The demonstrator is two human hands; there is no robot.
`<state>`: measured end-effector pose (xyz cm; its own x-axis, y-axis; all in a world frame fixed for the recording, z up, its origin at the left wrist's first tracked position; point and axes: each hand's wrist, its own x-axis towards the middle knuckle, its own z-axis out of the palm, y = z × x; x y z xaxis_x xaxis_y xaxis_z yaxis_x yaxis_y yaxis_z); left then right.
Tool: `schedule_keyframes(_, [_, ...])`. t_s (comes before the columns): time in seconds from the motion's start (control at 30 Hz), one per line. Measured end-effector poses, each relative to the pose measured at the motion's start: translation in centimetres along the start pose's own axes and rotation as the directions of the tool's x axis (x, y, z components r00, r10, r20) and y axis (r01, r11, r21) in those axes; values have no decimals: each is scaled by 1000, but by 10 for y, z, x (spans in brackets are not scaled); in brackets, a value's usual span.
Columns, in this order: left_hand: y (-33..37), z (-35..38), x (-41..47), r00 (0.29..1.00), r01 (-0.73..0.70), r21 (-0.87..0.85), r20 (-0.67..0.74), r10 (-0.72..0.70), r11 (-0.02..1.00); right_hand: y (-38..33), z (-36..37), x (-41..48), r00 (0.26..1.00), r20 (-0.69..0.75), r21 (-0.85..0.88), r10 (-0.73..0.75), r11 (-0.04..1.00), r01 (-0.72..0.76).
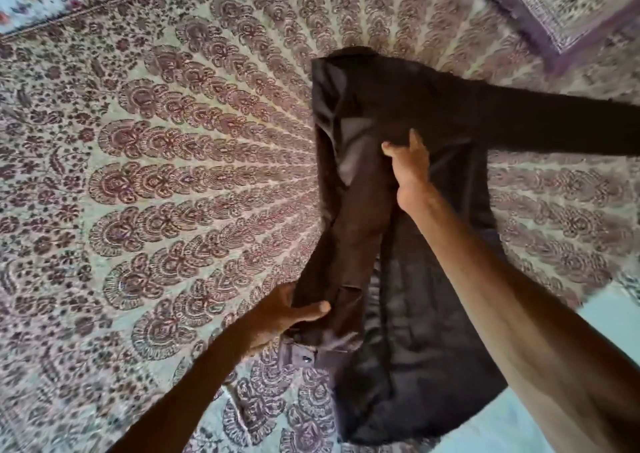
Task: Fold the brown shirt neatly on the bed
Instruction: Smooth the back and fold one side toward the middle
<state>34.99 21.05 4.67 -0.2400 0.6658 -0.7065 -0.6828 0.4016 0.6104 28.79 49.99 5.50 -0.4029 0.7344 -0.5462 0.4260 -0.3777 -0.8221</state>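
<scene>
No readable text anywhere here: no labels, brands, numbers or signs. The brown shirt shows no tag, and the bed sheet is just a printed pattern.

The brown shirt is looking like thin woven cloth, mostly matt, though it's catching a soft greyish sheen along its folded left side and its lower part. A tiny button at the shirt's lower left is glinting, glossy. Under the shirt, the bedspread is showing as printed cloth, matt and a bit coarse. Up right of the shirt, the pillow is wearing similar matt printed fabric. Lower right of the shirt, a plain pale blue sheet is looking smooth and matt.
</scene>
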Motion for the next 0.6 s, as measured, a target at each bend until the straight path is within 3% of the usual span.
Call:
schedule_keyframes(0.07, [-11, 15, 9, 993, 61, 77, 94, -68, 995, 9, -9, 14, 997, 78, -61, 14, 998, -9])
schedule_keyframes(0.13, [-30, 29, 18, 974, 148, 181, 141, -175, 972, 24, -20, 21, 982, 146, -148, 120, 984, -98])
schedule_keyframes(0.2, [-53, 44, 28, 955, 234, 239, 124, -269, 942, 44, -35, 22, 960, 179, -195, 214, 964, -179])
schedule_keyframes(0.27, [-75, 57, 37, 939, 318, 225, 59, -339, 921, 62, -47, 18, 958, 193, -193, 214, 965, -176])
schedule_keyframes(0.4, [-97, 72, 45, 932, 362, 161, -27, -363, 918, 94, -63, 16, 974, 172, -270, 146, 958, -96])
schedule_keyframes(0.6, [-98, 72, 48, 932, 357, 98, -100, -347, 929, 113, -81, -9, 949, 276, -343, 150, 938, -49])
